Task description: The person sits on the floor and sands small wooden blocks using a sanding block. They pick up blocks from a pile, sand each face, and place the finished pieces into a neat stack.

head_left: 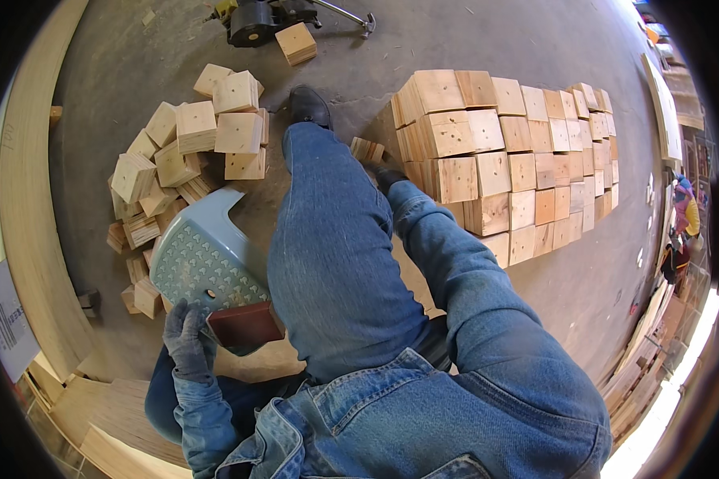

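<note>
My left hand (188, 339), in a grey glove, is closed at the left end of a block with a dark red-brown face (245, 326). Just beyond it a light blue plastic step stool (208, 259) with a patterned top stands in front of a heap of wooden blocks (196, 128). My right arm reaches forward past my bent leg. At its end my right hand (387, 177), small and dark in shadow, is closed at a small wooden block (367, 150) low by the floor; its fingers are partly hidden. Beside it rises a neat stack of wooden blocks (507, 172).
A black and yellow power tool (256, 22) and a hammer (351, 17) lie at the far side, near a single wooden block (295, 44). Along the left runs a long timber board (32, 191). Planks (643, 335) line the right edge. My shoe (308, 106) stands between heap and stack.
</note>
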Demonstrator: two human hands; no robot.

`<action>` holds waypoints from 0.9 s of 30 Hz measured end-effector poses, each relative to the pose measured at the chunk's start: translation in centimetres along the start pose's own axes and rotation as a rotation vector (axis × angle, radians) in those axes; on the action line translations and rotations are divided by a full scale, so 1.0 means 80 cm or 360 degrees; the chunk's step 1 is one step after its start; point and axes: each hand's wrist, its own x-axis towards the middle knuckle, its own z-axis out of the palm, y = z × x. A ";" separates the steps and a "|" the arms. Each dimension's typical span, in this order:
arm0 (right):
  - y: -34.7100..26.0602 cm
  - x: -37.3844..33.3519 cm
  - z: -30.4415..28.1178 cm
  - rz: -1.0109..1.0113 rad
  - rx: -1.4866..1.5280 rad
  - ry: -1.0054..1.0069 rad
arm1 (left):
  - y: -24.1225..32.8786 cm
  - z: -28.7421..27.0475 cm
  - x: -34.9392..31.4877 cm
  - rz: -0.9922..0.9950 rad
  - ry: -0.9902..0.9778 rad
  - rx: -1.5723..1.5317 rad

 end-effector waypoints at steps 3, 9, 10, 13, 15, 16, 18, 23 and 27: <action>-0.080 -0.068 0.013 0.0061 0.0038 -0.0031 | 0.006 -0.004 -0.015 -0.0016 0.0050 -0.0009; -0.083 -0.067 -0.002 0.0122 0.0231 -0.0140 | 0.003 -0.007 -0.003 0.0014 0.0015 0.0105; -0.081 -0.063 0.001 0.0105 0.0234 -0.0146 | 0.002 -0.008 -0.003 0.0013 0.0042 0.0084; -0.058 -0.051 -0.001 0.0130 0.0354 -0.0189 | 0.000 -0.002 -0.002 0.0000 0.0080 0.0045; -0.034 -0.028 -0.005 0.0226 0.0587 -0.0280 | 0.000 0.000 0.001 0.0007 0.0073 0.0048; -0.018 -0.015 -0.002 0.0177 0.0712 -0.0287 | 0.001 0.002 0.003 0.0002 0.0068 0.0055; 0.011 0.006 0.002 0.0063 0.0831 -0.0271 | 0.004 0.008 0.008 -0.0006 0.0053 0.0067; -0.057 -0.049 0.015 0.0057 0.0589 -0.0185 | 0.005 0.007 -0.001 -0.0016 0.0076 0.0032; -0.049 -0.049 0.001 0.0298 0.0171 -0.0054 | 0.012 0.016 -0.002 -0.0017 0.0049 0.0046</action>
